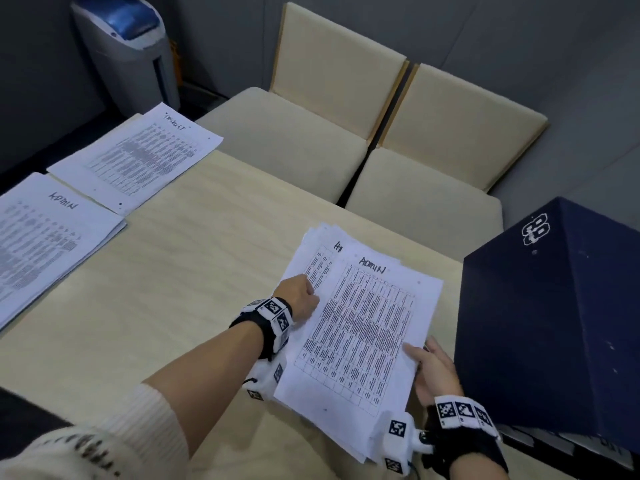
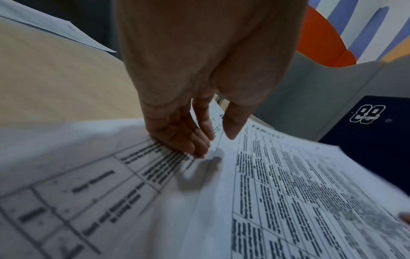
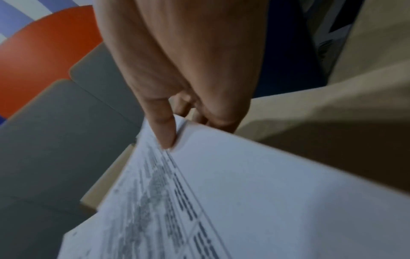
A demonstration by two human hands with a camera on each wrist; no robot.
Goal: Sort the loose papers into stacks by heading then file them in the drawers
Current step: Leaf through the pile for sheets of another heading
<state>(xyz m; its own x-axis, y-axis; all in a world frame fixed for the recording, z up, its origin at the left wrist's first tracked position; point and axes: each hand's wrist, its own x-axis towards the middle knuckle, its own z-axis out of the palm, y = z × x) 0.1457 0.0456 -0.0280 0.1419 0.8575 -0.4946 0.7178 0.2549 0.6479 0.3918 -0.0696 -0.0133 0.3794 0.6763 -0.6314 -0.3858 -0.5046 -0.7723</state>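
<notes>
A loose pile of printed papers [image 1: 313, 261] [image 2: 88, 166] lies on the table's right side. Its top sheet [image 1: 363, 327] [image 2: 299, 184] [image 3: 244, 192], headed ADMIN, is raised at its right edge. My right hand [image 1: 433, 365] [image 3: 168, 133] pinches that edge, thumb on top and fingers underneath. My left hand [image 1: 301, 296] [image 2: 184, 136] presses its fingertips on the pile just left of the raised sheet. A sorted stack headed ADMIN [image 1: 45, 244] lies at the far left. Behind it is a second stack [image 1: 145, 157] whose heading I cannot read.
A dark blue box [image 1: 554, 323] [image 2: 366, 136] with a white "88" logo stands on the table right of my right hand. Two beige chairs [image 1: 311, 140] [image 1: 450, 150] sit behind the light wooden table [image 1: 173, 289]. A grey and blue bin [image 1: 128, 46] stands far left.
</notes>
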